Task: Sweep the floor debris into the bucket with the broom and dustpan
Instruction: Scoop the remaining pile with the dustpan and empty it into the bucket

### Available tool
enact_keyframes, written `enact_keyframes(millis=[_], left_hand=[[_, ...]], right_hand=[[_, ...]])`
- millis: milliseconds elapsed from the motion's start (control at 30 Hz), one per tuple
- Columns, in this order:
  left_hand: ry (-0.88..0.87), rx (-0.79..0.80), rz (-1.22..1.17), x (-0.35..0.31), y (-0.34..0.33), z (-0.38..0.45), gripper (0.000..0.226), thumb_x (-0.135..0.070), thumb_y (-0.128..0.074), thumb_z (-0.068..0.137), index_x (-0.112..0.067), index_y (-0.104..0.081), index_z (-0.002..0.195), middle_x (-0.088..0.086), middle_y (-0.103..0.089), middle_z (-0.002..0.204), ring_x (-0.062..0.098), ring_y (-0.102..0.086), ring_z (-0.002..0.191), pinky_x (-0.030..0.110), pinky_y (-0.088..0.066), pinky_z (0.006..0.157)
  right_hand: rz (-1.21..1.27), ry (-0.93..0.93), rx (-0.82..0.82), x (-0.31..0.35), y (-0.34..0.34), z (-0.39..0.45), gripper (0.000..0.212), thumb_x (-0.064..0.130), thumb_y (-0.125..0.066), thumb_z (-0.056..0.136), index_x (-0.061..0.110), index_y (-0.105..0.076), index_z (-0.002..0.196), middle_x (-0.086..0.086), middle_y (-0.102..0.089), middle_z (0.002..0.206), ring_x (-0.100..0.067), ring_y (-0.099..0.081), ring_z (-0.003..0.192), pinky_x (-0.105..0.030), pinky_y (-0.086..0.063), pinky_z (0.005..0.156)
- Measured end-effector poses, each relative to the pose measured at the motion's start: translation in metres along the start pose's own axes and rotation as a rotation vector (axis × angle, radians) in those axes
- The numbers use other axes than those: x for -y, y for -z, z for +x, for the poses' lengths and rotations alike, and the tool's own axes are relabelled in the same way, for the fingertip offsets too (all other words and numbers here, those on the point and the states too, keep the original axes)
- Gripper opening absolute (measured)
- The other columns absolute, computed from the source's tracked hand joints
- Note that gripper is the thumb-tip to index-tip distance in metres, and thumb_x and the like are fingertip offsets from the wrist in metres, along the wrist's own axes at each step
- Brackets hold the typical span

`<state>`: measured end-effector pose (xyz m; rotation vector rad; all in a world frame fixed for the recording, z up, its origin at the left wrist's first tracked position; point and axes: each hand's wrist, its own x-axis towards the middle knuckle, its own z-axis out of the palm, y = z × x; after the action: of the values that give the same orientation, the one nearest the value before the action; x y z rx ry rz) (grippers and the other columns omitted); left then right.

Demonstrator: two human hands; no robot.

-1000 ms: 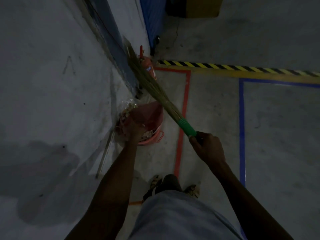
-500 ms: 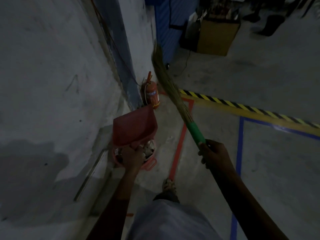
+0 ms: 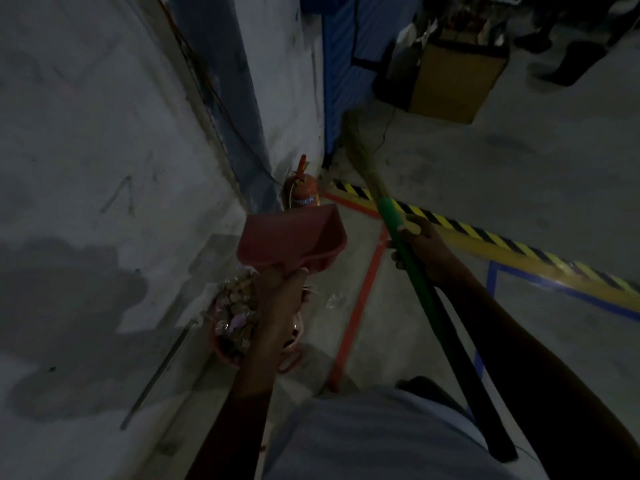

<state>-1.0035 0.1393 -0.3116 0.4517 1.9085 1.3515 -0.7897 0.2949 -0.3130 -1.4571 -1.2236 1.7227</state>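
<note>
Two hands: both loaded, neither free.
Left hand [image 3: 280, 289]: grips the red dustpan [image 3: 291, 237] by its handle, pan raised at about 12 o'clock of the bucket, mouth pointing away from the body. Pan interior looks bare; dim light, can't be sure.
Right hand [image 3: 420, 252]: wrapped around the green handle of the broom [image 3: 391, 216], bristles up and away toward 12 o'clock, off the floor.
Bucket [image 3: 239, 323]: pink, on the floor against the wall, directly below the left forearm, which covers part of it. Piled with debris to about rim level.
Stage: judging by the raised pan and full bucket, a dump looks done.
Risk 1: bucket looks near full; another load may spill over the rim.
Risk 2: left forearm hangs right over the bucket; dropping the pan could clip the rim and tip it.
Risk 3: broom head swings blind near the fire extinguisher [image 3: 304, 192] at 12 o'clock of the pan; a wide sweep could knock it.
Risk 4: light is poor; small debris on the floor [image 3: 519, 174] is easy to miss.
</note>
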Motion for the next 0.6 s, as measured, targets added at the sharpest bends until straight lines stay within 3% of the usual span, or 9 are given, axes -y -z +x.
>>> enact_keyframes(millis=[100, 200, 267, 333, 400, 467, 500, 567, 600], left_hand=[[-0.037, 0.002, -0.111, -0.025, -0.028, 0.007, 0.018, -0.011, -0.069, 0.087, -0.012, -0.061, 0.103, 0.013, -0.068, 0.076, 0.019, -0.059, 0.048, 0.032, -0.047, 0.05], [-0.057, -0.093, -0.14, -0.053, -0.063, 0.013, 0.038, -0.011, -0.068, 0.089, -0.016, -0.051, 0.122, 0.005, -0.065, 0.084, 0.013, -0.059, 0.051, 0.024, -0.047, 0.046], [-0.104, -0.13, -0.203, -0.073, -0.093, 0.018, 0.073, -0.002, -0.065, 0.091, -0.028, -0.026, 0.148, -0.005, -0.062, 0.099, 0.004, -0.062, 0.055, 0.017, -0.047, 0.044], [-0.12, -0.135, -0.296, -0.088, -0.124, 0.022, 0.084, 0.004, -0.062, 0.09, -0.035, -0.021, 0.152, 0.003, -0.064, 0.113, 0.004, -0.064, 0.053, 0.023, -0.049, 0.044], [-0.086, -0.169, -0.324, -0.1, -0.156, 0.022, 0.072, 0.003, -0.061, 0.091, -0.034, -0.037, 0.148, 0.006, -0.067, 0.108, 0.009, -0.064, 0.053, 0.029, -0.05, 0.048], [-0.075, -0.226, -0.337, -0.109, -0.182, 0.02, 0.048, 0.003, -0.059, 0.092, -0.021, -0.056, 0.134, 0.002, -0.068, 0.095, 0.009, -0.063, 0.056, 0.028, -0.049, 0.05], [-0.072, -0.257, -0.354, -0.114, -0.198, 0.019, 0.039, 0.003, -0.058, 0.093, -0.016, -0.062, 0.126, 0.002, -0.068, 0.092, 0.01, -0.062, 0.059, 0.026, -0.049, 0.051], [-0.048, -0.31, -0.34, -0.121, -0.222, 0.016, 0.025, 0.001, -0.058, 0.094, -0.01, -0.069, 0.114, 0.006, -0.068, 0.087, 0.013, -0.06, 0.06, 0.025, -0.047, 0.052], [-0.035, -0.339, -0.329, -0.125, -0.231, 0.015, 0.022, 0.0, -0.059, 0.094, -0.011, -0.071, 0.109, 0.006, -0.068, 0.082, 0.012, -0.058, 0.057, 0.025, -0.047, 0.051]], right_hand=[[-0.036, 0.077, 0.109, 0.022, 0.012, 0.041, 0.052, 0.006, -0.048, 0.105, 0.024, -0.026, 0.148, -0.021, -0.064, 0.105, -0.026, -0.066, 0.055, -0.035, -0.055, 0.049], [-0.008, 0.137, 0.255, 0.046, 0.029, 0.088, 0.048, -0.003, -0.043, 0.104, 0.027, -0.034, 0.141, -0.011, -0.059, 0.121, -0.029, -0.068, 0.063, -0.035, -0.056, 0.054], [0.029, 0.106, 0.306, 0.067, 0.045, 0.125, 0.039, -0.002, -0.038, 0.105, 0.017, -0.035, 0.14, -0.011, -0.058, 0.116, -0.023, -0.068, 0.059, -0.029, -0.054, 0.051], [0.017, 0.063, 0.348, 0.088, 0.061, 0.159, 0.039, 0.002, -0.038, 0.106, 0.002, -0.033, 0.144, -0.018, -0.058, 0.104, -0.022, -0.068, 0.059, -0.027, -0.054, 0.051], [0.031, 0.035, 0.452, 0.098, 0.083, 0.2, 0.059, 0.017, -0.064, 0.095, -0.005, -0.036, 0.143, -0.023, -0.059, 0.099, -0.026, -0.068, 0.064, -0.03, -0.056, 0.056], [0.088, -0.038, 0.483, 0.112, 0.101, 0.223, 0.08, 0.029, -0.09, 0.068, -0.004, -0.05, 0.128, -0.022, -0.066, 0.095, -0.027, -0.069, 0.067, -0.033, -0.058, 0.059], [0.074, -0.091, 0.489, 0.127, 0.106, 0.225, 0.062, 0.026, -0.086, 0.071, 0.0, -0.055, 0.119, -0.018, -0.069, 0.092, -0.025, -0.071, 0.066, -0.031, -0.058, 0.059], [0.167, -0.125, 0.508, 0.147, 0.111, 0.228, 0.008, 0.01, -0.052, 0.099, 0.009, -0.058, 0.104, -0.01, -0.065, 0.092, -0.013, -0.071, 0.06, -0.024, -0.057, 0.055], [0.185, -0.129, 0.463, 0.15, 0.11, 0.235, 0.022, 0.006, -0.037, 0.105, 0.012, -0.057, 0.098, -0.006, -0.061, 0.092, -0.007, -0.069, 0.056, -0.021, -0.056, 0.053]])
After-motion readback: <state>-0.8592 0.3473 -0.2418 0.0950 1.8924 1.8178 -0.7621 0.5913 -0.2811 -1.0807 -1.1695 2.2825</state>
